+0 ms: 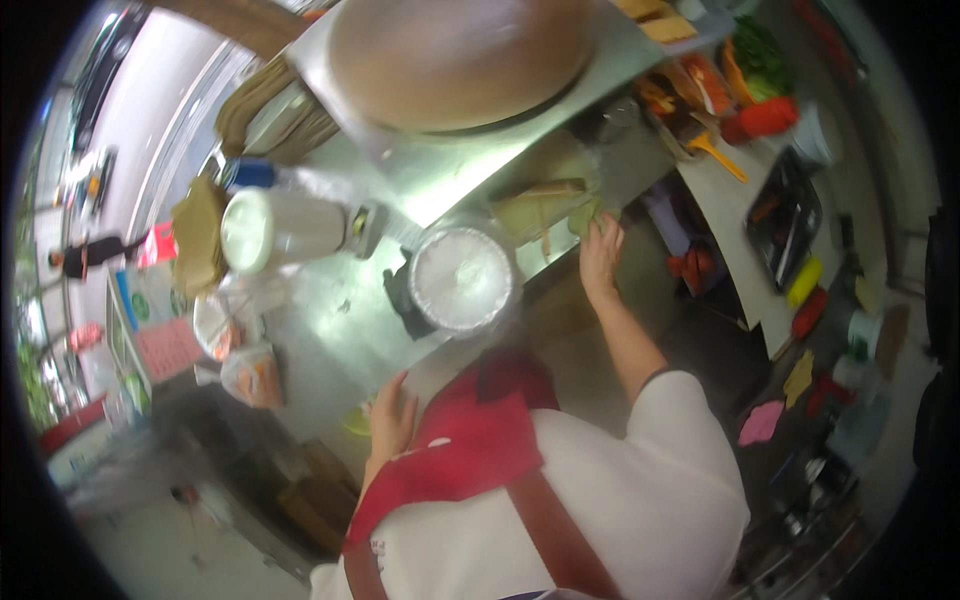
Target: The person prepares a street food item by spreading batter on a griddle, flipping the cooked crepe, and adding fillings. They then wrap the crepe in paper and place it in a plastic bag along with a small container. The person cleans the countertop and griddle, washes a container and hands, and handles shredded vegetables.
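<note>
My right hand [604,244] reaches out over the front of the steel counter [322,315]. Its fingers are on a pale yellow-green cloth [583,217], which looks blurred. Just beside it lies a T-shaped wooden batter spreader [544,206] on a shallow container. My left hand [391,416] rests at the counter's near edge with its thumb apart, and I see nothing in it. Between the hands stands a round tub [461,279] with a whitish, shiny top, beside a black item [409,296]. Beyond is a large round brown griddle [457,67].
A lidded white tub [277,229], brown paper bags [199,236] and filled plastic bags [251,375] stand at left. On the right are a yellow-handled spatula [716,154], a red bottle [761,120], leafy greens [761,60] and a black tray [784,217]. A person [90,255] is outside.
</note>
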A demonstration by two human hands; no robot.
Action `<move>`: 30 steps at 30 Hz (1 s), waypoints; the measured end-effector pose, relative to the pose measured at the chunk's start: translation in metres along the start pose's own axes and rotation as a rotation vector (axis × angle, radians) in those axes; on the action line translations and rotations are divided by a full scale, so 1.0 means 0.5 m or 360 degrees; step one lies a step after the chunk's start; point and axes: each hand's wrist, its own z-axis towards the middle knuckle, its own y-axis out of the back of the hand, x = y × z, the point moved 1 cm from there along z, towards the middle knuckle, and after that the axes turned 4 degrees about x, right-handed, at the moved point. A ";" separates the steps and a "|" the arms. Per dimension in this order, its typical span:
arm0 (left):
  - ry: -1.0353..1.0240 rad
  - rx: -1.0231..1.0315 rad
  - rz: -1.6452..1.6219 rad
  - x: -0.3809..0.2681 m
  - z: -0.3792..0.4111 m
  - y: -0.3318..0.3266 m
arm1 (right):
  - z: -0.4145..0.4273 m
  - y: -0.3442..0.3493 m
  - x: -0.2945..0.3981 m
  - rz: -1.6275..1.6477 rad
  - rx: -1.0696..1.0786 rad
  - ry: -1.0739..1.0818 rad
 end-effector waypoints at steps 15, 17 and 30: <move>-0.0030 -0.0307 -0.0082 0.238 -0.191 0.082 | -0.254 0.144 0.573 0.1301 0.0900 0.0645; -0.0088 -0.0340 -0.0083 0.283 -0.208 0.109 | -0.243 0.024 0.685 0.1089 0.0767 0.0860; 0.0095 -0.0556 -0.0197 0.683 -0.352 0.356 | -0.535 -0.242 0.861 0.0128 0.0593 0.0933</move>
